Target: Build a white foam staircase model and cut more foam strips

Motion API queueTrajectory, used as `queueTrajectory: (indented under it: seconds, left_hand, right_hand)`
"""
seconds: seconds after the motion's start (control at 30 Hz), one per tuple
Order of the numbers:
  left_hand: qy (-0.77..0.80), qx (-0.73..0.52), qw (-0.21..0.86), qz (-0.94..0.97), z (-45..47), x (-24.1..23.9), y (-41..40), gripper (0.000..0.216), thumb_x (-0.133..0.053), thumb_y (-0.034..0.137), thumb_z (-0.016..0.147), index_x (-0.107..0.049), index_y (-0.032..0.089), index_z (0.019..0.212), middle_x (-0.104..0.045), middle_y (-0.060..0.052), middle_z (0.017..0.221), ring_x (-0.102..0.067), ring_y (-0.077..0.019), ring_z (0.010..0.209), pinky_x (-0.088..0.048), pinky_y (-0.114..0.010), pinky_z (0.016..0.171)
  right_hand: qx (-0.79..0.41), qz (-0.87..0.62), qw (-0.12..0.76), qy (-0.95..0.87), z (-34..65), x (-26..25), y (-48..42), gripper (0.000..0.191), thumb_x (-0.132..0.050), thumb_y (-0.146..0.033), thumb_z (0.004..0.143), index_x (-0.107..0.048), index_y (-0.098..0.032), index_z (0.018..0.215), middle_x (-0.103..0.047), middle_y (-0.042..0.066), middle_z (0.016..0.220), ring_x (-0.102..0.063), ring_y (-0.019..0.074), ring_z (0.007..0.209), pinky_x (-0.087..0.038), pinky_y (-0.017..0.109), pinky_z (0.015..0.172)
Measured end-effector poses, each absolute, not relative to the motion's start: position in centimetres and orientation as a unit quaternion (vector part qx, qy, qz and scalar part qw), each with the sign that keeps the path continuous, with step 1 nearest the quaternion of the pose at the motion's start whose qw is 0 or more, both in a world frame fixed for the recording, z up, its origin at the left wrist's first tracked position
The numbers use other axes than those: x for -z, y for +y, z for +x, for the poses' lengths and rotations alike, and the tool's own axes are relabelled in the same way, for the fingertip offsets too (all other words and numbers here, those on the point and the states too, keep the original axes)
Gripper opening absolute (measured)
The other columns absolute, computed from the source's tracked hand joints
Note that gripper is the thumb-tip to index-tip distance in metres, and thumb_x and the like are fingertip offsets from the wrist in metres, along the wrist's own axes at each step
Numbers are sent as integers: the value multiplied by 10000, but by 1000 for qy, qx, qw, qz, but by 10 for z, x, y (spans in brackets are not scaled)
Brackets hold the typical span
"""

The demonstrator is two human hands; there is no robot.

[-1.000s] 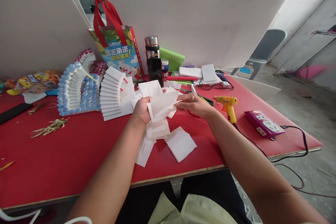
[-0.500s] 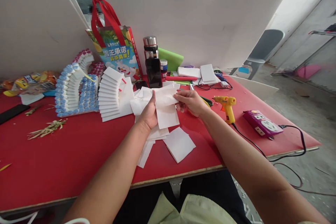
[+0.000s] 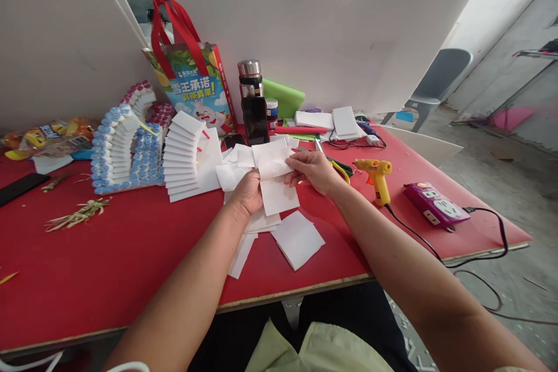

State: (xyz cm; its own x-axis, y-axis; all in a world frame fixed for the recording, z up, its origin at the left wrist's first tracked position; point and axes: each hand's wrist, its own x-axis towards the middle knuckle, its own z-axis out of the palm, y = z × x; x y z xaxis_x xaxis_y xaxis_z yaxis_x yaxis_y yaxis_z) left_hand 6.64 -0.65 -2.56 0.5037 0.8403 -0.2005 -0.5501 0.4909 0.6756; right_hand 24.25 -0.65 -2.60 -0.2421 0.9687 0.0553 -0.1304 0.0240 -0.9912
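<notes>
Between my two hands is a white paper sheet (image 3: 279, 195), with a fold across its upper part. My left hand (image 3: 249, 192) pinches its left edge, thumb pressed against the fingers. At the right edge, my right hand (image 3: 313, 170) grips the folded part between thumb and fingers. Beneath and behind lie loose white papers (image 3: 231, 175), partly covered by my left hand and the sheet. Nearer the table edge rests a small stack of white square paper (image 3: 300, 240). A stepped model of white blocks (image 3: 181, 160) stands to the left of my hands.
On the red table (image 3: 148, 267), a yellow glue gun (image 3: 375, 177) and a purple power strip (image 3: 436, 204) with cords lie at right. A phone (image 3: 255, 121) leans against a steel flask (image 3: 250, 78). A gift bag (image 3: 200, 90) and a blue-white model (image 3: 126, 151) stand at left.
My left thumb has come down from pointing up to press at the sheet's left edge. The folded upper part has tilted and shows more of its surface. My right hand has shifted slightly left.
</notes>
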Motion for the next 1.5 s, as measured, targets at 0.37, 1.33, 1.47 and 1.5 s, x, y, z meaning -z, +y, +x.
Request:
queueTrajectory:
  seconds: [0.37,1.33,1.47,1.5]
  left_hand:
    - [275,-436,808,285,48,14,-4,547,-504,432,968,-568,78,1381,-719,-200,1198,-702,-346,1073,-528,-513,977]
    - [235,-552,742,299,32,2,1,517,-516,348,959,-545,98,1411,-668,-183,1320,-626,-348,1242,-493,-533,1062]
    - [277,-524,745,305,48,9,-5,498,-559,364,941,-591,105,1365,-709,-183,1245,-677,-353,1157,-532,-527,1002]
    - [287,-519,746,303,52,11,-7,487,-568,370,939,-604,109,1349,-720,-182,1219,-691,-349,1130,-541,-520,987]
  right_hand:
    - [-395,-349,449,-721,258,-2,-22,329,-657,-520,883,-804,-226,891,-637,81,1260,-617,172,923,-501,264,672]
    - [40,-586,422,-690,260,19,-8,349,-415,-360,1015,-723,-196,1025,-619,123,1022,-558,244,875,-416,339,740]
    - [43,-591,463,-659,262,6,-15,364,-380,-328,1026,-714,-187,999,-591,95,844,-493,209,714,-372,334,679]
    - [36,-578,466,-669,256,4,-18,356,-386,-316,1022,-715,-186,978,-591,90,820,-500,209,717,-377,335,693]
